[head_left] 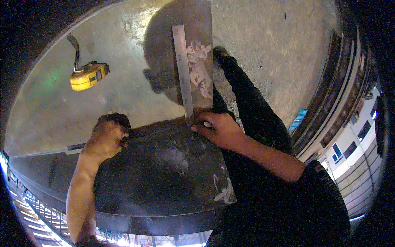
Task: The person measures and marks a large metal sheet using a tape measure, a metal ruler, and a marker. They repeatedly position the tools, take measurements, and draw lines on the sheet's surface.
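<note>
Nearest, at lower centre, dark end of the metal worktop (148,177), shaded and marked with pale scuffs. Just beyond, to the left, left grip (108,136), a bare hand with fingers curled down against the metal; cannot tell whether clenched on anything, the fingertips being hidden. To the right, right grip (216,128), grasping a small whitish piece (207,123) between thumb and fingers. Beside those fingers, near end of a steel ruler (182,68), lying flat on the worktop close to its right edge. Long axis running almost straight away from the body, far end tipped slightly left. Narrow, straight, silvery grey, with faint markings along the face. Past the left wrist, a short pale metal strip (75,147), lying roughly crosswise; cannot tell whether joined to the ruler. Along the ruler's right side, a blotchy pale patch (199,68). Farther left, well apart from both hands, a yellow tape measure (88,77) with a dark strap (74,45). Off to the right, a dark-clothed leg (255,99) above a mottled brownish floor (279,33).
</note>
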`<action>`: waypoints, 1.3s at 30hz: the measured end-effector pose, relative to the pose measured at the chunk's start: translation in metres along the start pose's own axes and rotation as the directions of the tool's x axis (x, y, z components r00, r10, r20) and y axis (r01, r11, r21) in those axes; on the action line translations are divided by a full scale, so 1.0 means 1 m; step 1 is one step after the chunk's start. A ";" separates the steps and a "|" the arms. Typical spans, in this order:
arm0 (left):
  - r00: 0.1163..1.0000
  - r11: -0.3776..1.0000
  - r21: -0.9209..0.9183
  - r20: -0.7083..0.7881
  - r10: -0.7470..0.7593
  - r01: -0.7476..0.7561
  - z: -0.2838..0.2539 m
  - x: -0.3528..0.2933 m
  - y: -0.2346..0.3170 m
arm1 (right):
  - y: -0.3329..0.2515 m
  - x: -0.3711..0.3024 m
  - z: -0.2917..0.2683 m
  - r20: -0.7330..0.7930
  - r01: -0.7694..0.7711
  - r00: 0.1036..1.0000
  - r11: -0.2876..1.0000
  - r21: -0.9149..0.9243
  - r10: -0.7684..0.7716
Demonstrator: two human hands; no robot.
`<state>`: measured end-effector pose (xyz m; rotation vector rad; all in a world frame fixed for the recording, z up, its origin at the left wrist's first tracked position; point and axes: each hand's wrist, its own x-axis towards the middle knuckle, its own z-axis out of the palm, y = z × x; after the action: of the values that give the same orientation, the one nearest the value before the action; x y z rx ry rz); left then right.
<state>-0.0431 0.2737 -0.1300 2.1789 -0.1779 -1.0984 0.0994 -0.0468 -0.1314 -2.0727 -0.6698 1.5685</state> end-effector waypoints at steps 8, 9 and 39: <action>0.999 0.999 0.043 0.030 -0.033 0.032 0.002 -0.003 0.004 | -0.018 -0.028 -0.037 0.113 0.092 0.991 0.978 -0.187 -0.072; 1.000 0.998 0.060 0.019 -0.010 0.009 0.005 0.001 0.001 | -0.021 -0.029 -0.043 0.178 0.064 0.984 0.956 -0.288 -0.012; 0.997 0.995 0.089 0.057 -0.055 0.050 0.008 -0.008 0.004 | -0.033 -0.028 -0.044 0.112 0.196 0.979 0.934 -0.298 -0.170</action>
<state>-0.0533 0.2699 -0.1260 2.2415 -0.1996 -1.2063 0.1320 -0.0415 -0.0789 -2.0922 -1.1700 1.5294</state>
